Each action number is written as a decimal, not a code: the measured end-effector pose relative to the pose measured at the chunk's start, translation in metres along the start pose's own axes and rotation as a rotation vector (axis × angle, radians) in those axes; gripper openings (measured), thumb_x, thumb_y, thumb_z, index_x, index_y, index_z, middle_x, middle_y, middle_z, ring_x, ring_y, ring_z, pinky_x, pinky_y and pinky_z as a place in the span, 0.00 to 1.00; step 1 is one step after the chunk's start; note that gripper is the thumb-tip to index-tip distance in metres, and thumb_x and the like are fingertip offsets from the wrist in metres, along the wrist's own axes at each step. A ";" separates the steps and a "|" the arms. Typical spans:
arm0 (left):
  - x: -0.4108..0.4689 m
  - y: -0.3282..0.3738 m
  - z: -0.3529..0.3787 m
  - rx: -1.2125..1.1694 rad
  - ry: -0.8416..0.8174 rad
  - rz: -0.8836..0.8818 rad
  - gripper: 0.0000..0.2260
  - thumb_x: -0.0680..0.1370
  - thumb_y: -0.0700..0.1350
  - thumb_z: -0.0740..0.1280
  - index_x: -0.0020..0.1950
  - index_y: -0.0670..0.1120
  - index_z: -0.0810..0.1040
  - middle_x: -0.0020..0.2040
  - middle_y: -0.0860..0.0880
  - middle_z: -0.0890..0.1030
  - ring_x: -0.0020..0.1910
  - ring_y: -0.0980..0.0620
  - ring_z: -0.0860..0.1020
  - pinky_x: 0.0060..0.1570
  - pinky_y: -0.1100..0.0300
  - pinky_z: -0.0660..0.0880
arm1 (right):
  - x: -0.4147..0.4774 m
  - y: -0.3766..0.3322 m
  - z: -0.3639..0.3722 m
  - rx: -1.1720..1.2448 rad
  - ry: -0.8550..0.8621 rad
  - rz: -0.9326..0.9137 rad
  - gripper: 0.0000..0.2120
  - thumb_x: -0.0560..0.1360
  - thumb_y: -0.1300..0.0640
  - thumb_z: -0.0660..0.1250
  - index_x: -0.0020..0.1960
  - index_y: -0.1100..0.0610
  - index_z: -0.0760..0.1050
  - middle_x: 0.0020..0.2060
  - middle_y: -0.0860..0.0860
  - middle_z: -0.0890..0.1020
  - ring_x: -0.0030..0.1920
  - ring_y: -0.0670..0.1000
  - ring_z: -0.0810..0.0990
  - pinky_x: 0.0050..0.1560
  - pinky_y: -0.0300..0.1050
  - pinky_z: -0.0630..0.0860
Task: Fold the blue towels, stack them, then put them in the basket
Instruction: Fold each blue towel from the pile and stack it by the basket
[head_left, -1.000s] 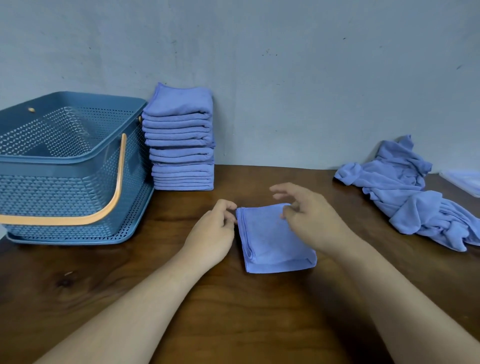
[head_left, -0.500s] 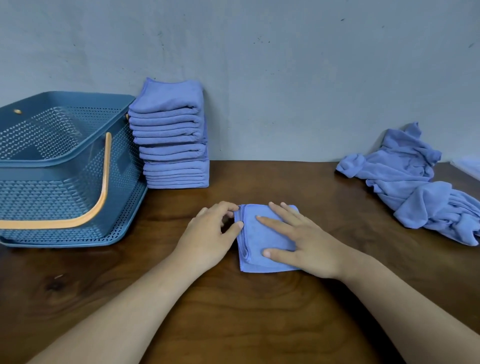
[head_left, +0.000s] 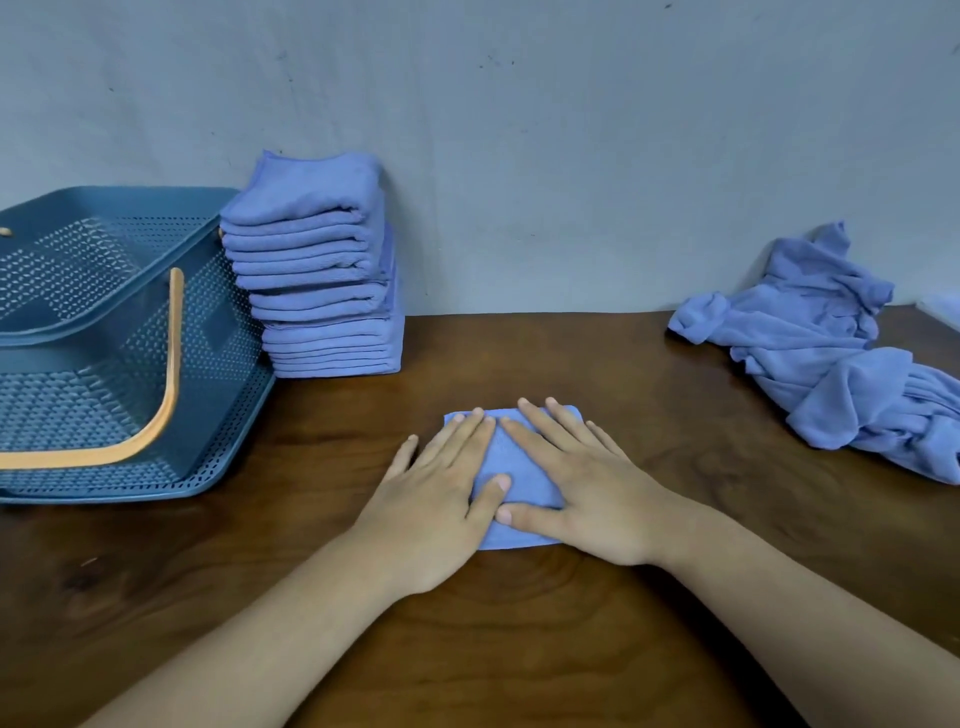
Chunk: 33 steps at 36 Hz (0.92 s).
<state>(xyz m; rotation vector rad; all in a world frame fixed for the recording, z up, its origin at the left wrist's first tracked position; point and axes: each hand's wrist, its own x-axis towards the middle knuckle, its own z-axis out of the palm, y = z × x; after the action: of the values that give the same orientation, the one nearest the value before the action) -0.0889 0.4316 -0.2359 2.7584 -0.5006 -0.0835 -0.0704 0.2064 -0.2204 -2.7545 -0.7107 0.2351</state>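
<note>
Your fingers (head_left: 524, 436) lie straight and flat, grasping nothing, as your left hand (head_left: 436, 499) and right hand (head_left: 582, 493) press a folded blue towel (head_left: 498, 460) onto the dark wooden tabletop (head_left: 519, 623), thumbs close together. The towel is a small, soft square, mostly covered. At left, a tall stack of folded towels (head_left: 322, 291) stands against the grey wall (head_left: 519, 156), just beside a blue perforated plastic basket (head_left: 223, 364) with an orange handle (head_left: 174, 364); its inside shows only mesh. A crumpled heap of unfolded towels (head_left: 831, 353) lies far right.
</note>
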 end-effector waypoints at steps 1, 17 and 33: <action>0.000 0.000 0.000 0.016 0.000 -0.015 0.30 0.86 0.65 0.43 0.86 0.58 0.39 0.85 0.64 0.37 0.81 0.67 0.34 0.84 0.49 0.40 | 0.000 0.000 0.001 0.001 0.001 -0.003 0.45 0.75 0.18 0.50 0.84 0.35 0.37 0.82 0.33 0.35 0.80 0.39 0.28 0.84 0.58 0.41; -0.003 0.007 -0.008 0.076 -0.032 -0.111 0.34 0.84 0.69 0.43 0.87 0.56 0.40 0.86 0.58 0.40 0.84 0.60 0.40 0.84 0.48 0.40 | -0.021 0.033 -0.008 0.058 -0.027 0.030 0.30 0.84 0.30 0.47 0.83 0.31 0.41 0.79 0.27 0.36 0.79 0.32 0.32 0.83 0.47 0.38; -0.010 0.019 -0.026 -0.076 0.280 -0.435 0.33 0.79 0.75 0.54 0.73 0.54 0.74 0.61 0.56 0.77 0.62 0.53 0.74 0.66 0.50 0.73 | -0.028 0.055 -0.010 0.298 0.489 0.327 0.10 0.82 0.36 0.62 0.55 0.37 0.80 0.55 0.35 0.78 0.60 0.43 0.74 0.63 0.51 0.75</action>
<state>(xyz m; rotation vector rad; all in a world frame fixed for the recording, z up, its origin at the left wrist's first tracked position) -0.1012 0.4264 -0.2047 2.6944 0.1738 0.1748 -0.0673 0.1442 -0.2263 -2.4738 -0.0880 -0.2441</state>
